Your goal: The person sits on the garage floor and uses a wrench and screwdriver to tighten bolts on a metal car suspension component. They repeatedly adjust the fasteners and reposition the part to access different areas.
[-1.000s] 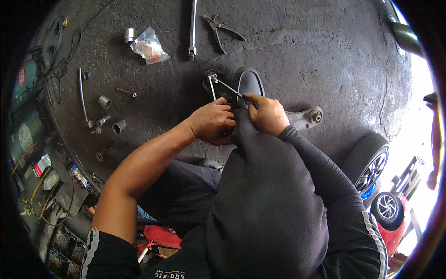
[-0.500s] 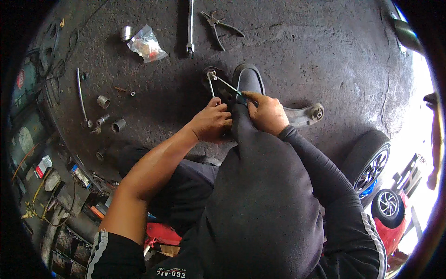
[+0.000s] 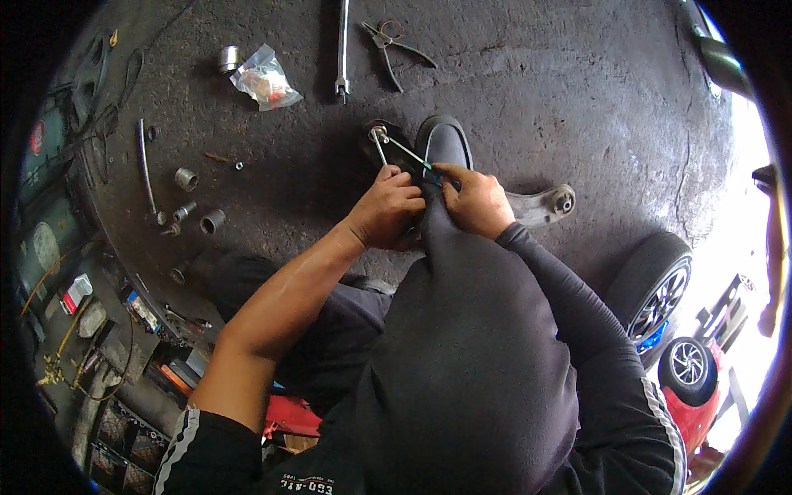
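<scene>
My left hand [image 3: 386, 208] is closed around a slim metal-shafted tool [image 3: 380, 150]; its grip end is hidden in my fist. In my right hand [image 3: 477, 200] is a screwdriver [image 3: 410, 155] with a thin bright shaft and a dark, greenish handle. Both tips meet at a shiny round metal fitting [image 3: 377, 132] at the far end of a dark car control arm. The arm's grey other end, with a round bushing [image 3: 564, 200], shows to the right of my right hand. Beside the fitting is my dark shoe [image 3: 445, 144], and my knee hides the arm's middle.
On the dark floor beyond lie a long wrench [image 3: 342, 58], pliers [image 3: 391, 51], a clear plastic bag [image 3: 266, 80] and a metal socket [image 3: 229, 58]. Several sockets and a bent-ended bar [image 3: 147, 177] lie left. A tyre [image 3: 656, 289] stands at the right.
My left hand has shifted slightly up and to the right with its tool, toward the right hand. Both tips stay at the fitting; the right hand has barely moved.
</scene>
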Tool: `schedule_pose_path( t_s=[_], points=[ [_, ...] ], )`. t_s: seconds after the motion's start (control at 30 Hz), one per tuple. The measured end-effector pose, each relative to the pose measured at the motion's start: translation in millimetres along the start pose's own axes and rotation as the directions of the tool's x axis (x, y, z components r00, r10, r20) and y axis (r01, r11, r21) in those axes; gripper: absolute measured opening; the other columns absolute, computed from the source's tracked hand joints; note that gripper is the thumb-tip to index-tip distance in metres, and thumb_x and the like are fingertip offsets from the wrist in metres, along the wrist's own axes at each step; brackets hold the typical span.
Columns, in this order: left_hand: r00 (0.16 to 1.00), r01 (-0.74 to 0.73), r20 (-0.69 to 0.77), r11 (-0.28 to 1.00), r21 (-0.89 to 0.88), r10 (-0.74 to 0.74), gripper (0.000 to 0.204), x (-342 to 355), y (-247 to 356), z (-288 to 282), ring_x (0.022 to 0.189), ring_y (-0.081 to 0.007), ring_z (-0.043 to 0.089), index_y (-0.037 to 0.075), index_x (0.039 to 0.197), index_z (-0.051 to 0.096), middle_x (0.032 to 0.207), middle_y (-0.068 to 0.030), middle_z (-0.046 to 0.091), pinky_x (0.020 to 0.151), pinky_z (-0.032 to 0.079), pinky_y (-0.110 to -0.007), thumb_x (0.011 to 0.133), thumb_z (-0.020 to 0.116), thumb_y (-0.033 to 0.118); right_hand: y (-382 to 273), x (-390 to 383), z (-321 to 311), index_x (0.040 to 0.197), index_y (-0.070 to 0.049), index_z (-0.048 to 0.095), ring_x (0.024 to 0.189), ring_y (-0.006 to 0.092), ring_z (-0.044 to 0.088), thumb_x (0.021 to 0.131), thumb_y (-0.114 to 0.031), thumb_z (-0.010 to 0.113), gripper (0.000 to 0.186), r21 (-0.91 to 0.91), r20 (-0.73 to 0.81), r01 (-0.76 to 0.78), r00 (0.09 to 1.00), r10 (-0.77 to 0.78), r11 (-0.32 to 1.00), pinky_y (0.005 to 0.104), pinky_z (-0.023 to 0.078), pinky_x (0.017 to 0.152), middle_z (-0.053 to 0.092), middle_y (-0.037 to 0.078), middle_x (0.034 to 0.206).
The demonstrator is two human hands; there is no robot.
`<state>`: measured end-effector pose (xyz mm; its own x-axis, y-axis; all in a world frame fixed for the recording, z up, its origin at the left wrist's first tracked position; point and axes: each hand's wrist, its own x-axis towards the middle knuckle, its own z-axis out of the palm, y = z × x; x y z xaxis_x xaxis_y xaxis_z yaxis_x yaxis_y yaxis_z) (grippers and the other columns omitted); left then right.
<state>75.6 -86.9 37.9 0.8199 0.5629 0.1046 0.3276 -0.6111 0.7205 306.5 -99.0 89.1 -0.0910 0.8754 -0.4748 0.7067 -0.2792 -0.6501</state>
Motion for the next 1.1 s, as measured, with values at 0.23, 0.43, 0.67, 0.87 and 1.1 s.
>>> schedule_pose_path(
  t_s=[0.23,0.43,0.67,0.87,1.1],
  points=[
    [0.993,-0.016,-0.115,0.994,-0.105,0.004,0.027,6.7,1.5,-17.6,0.085,-0.0320,0.060,0.013,0.077,0.060,0.080,-0.0055,0.058,0.094,0.045,-0.047,0.066,0.082,0.023,4.9,0.3,2.1,0.133,-0.016,0.079,0.094,0.0460,0.077,0.101,-0.023,0.067,0.035,-0.010,-0.009,0.008,1.000,-0.008,1.000,0.0550,0.063,0.090,0.079,0.027,0.100],
    [0.995,-0.018,-0.104,0.991,-0.133,0.004,0.025,11.6,-3.5,-35.4,0.083,-0.0326,0.063,0.013,0.076,0.062,0.077,-0.0070,0.061,0.093,0.048,-0.047,0.075,0.083,0.025,2.6,0.8,-0.2,0.133,-0.015,0.078,0.095,0.0451,0.078,0.100,-0.022,0.066,0.036,-0.008,0.003,0.023,1.000,-0.023,1.000,0.0540,0.063,0.091,0.079,0.025,0.101],
    [0.992,0.002,-0.121,0.969,-0.246,-0.033,0.025,14.7,-9.7,-55.0,0.077,-0.0343,0.059,0.011,0.074,0.055,0.075,-0.0103,0.059,0.082,0.047,-0.046,0.079,0.077,0.020,-0.5,2.6,-3.3,0.135,-0.015,0.077,0.096,0.0438,0.078,0.100,-0.023,0.066,0.037,-0.058,0.026,0.029,0.999,-0.027,0.998,0.0544,0.063,0.091,0.080,0.023,0.103],
    [0.976,0.059,-0.169,0.919,-0.391,-0.135,0.023,21.5,-19.5,-80.2,0.069,-0.0356,0.058,0.008,0.072,0.053,0.070,-0.0114,0.056,0.071,0.046,-0.046,0.079,0.072,0.018,-5.2,3.5,-4.8,0.136,-0.017,0.077,0.095,0.0441,0.079,0.101,-0.023,0.065,0.037,-0.073,0.043,-0.005,0.999,0.008,0.997,0.0551,0.063,0.090,0.080,0.023,0.101],
    [0.998,0.009,-0.050,0.964,-0.267,-0.024,0.023,26.8,-10.7,-69.3,0.076,-0.0346,0.061,0.009,0.072,0.056,0.073,-0.0103,0.061,0.079,0.048,-0.046,0.080,0.075,0.020,-2.7,4.3,-6.3,0.136,-0.015,0.077,0.094,0.0446,0.079,0.100,-0.023,0.066,0.038,-0.078,0.033,0.025,0.999,-0.023,0.997,0.0551,0.063,0.091,0.081,0.023,0.102]
  ],
)
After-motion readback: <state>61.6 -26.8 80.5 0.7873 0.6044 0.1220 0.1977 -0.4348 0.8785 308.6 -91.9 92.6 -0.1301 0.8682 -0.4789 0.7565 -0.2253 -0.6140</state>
